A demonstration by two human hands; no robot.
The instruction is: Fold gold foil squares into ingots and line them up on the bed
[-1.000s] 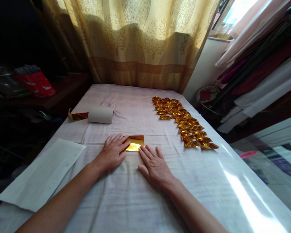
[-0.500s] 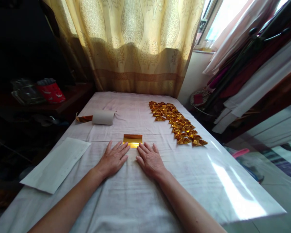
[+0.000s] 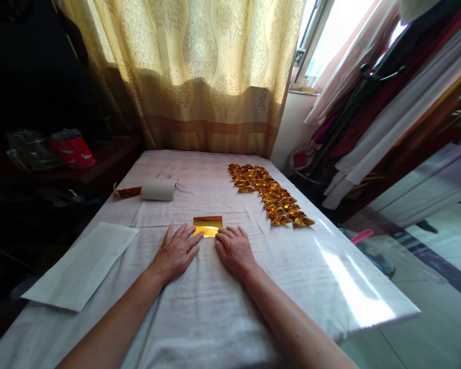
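A small rectangle of shiny gold foil paper (image 3: 208, 221) lies on the cloth-covered table in front of me, its near part brighter than its far part. My left hand (image 3: 176, 252) rests palm down with fingers spread, the fingertips on the sheet's near left corner. At the near right corner, my right hand (image 3: 236, 251) lies palm down, fingers slightly bent and touching the edge; its thumb is partly tucked beside the index finger. Beyond it to the right sit several rows of folded gold foil pieces (image 3: 280, 197).
A pale cardboard-like roll (image 3: 158, 189) with brown-gold foil at its left end lies at the back left. A white sheet (image 3: 84, 264) is near the left edge of the table (image 3: 200, 328). A curtain (image 3: 200, 118) hangs behind, and clothes (image 3: 364, 133) hang at the right.
The view has turned slightly right, so things sit further left. The right hand's fingers have bent a little more at the foil's edge. The left hand stays on the corner.
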